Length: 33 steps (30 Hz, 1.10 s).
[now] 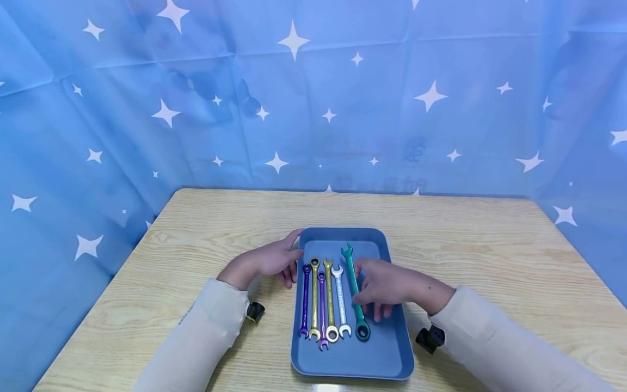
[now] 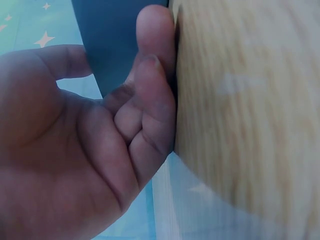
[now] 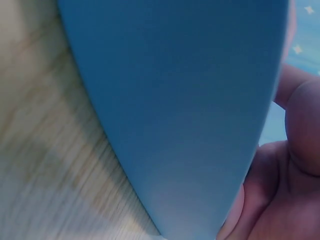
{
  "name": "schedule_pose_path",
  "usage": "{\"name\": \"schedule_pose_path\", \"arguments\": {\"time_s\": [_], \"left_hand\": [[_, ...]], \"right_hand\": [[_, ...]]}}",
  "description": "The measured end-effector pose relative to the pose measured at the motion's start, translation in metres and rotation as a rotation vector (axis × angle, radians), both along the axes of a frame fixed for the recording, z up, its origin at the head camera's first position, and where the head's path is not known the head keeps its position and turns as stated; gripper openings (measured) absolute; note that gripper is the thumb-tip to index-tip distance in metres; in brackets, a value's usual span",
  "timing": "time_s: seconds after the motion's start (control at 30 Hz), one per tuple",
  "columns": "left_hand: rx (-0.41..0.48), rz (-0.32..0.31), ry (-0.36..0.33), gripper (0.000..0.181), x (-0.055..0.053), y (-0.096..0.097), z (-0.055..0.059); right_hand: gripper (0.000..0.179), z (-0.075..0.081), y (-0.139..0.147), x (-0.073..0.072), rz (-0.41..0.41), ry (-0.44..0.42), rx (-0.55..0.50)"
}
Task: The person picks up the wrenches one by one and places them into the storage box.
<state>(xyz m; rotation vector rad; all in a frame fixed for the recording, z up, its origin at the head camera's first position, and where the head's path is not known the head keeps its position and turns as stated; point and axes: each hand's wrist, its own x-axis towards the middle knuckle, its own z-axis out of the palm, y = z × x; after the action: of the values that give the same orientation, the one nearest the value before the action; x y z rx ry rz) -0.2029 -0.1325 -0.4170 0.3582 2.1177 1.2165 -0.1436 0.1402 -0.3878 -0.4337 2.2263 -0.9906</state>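
Observation:
A blue-grey tray [image 1: 352, 365] lies on the table with several combination wrenches side by side in it. My left hand [image 1: 274, 258] grips the tray's left wall, thumb at the rim and fingers curled against the outside. Over the tray's right side, my right hand [image 1: 387, 281] pinches the green wrench [image 1: 351, 276] along its shaft, with the ring end towards me. Left of it lie a silver wrench [image 1: 340, 299], gold wrenches [image 1: 315, 299] and purple wrenches [image 1: 305, 302]. In the right wrist view, the tray's outer wall [image 3: 175, 100] hides the fingertips.
The wood-grain table [image 1: 220, 228] extends around the tray on all sides. A blue curtain with white stars [image 1: 313, 109] hangs behind the table and at both sides. Dark wrist-worn devices [image 1: 431, 338] sit under the sleeves.

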Motion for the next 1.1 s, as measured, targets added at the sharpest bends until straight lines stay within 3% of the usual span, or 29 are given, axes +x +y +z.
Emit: {"name": "schedule_pose_path", "arguments": {"time_s": [0.6, 1.1], "left_hand": [[0.008, -0.006, -0.001, 0.066, -0.0007, -0.0005, -0.0007], [0.000, 0.002, -0.011, 0.068, 0.0003, 0.0001, 0.0012]], "right_hand": [[0.023, -0.0002, -0.0072, 0.0024, 0.042, 0.015, 0.209], [0.026, -0.0011, -0.0104, 0.0031, 0.065, 0.084, 0.292]]}}
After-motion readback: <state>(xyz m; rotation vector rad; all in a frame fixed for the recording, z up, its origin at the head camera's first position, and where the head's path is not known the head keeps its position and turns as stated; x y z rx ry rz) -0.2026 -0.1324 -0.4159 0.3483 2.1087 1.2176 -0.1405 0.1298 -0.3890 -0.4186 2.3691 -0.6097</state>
